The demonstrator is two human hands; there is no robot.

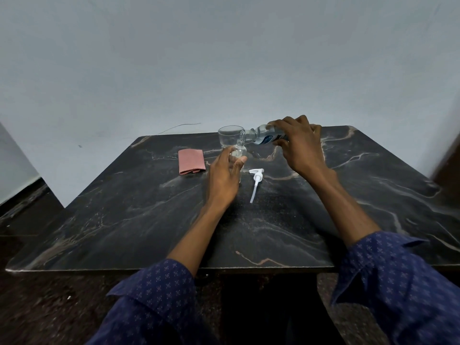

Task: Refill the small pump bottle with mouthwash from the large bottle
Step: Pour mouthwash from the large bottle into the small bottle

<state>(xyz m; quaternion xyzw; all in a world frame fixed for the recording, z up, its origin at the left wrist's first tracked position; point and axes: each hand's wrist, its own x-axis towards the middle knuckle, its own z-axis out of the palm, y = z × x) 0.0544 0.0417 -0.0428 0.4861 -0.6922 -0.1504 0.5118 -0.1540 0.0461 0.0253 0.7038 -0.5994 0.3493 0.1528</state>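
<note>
- We find the small pump bottle (238,155) standing upright on the dark marbled counter (273,227), inside the grip of the left hand (224,175), whose fingers and thumb wrap its lower body.
- We find the large bottle (266,135) held in the grip of the right hand (298,145), tipped almost level, its open mouth directly over the small bottle's neck.
- The left forearm reaches straight forward from a blue patterned sleeve (154,300), with the hand turned on edge and the thumb on the right side of the bottle.
- The right forearm comes in from the right; the hand arches over the large bottle from above, fingers closed around its labelled body.
- The small bottle is clear glass or plastic, neck uncovered; we cannot tell its fill level.
- The large bottle is clear with a blue label, and clear liquid shows in its neck.
- The white pump head (256,179) lies on the counter just right of the small bottle, tube pointing toward us.
- A clear glass (227,135) stands just behind the small bottle; a folded pink cloth (191,161) lies to its left.
</note>
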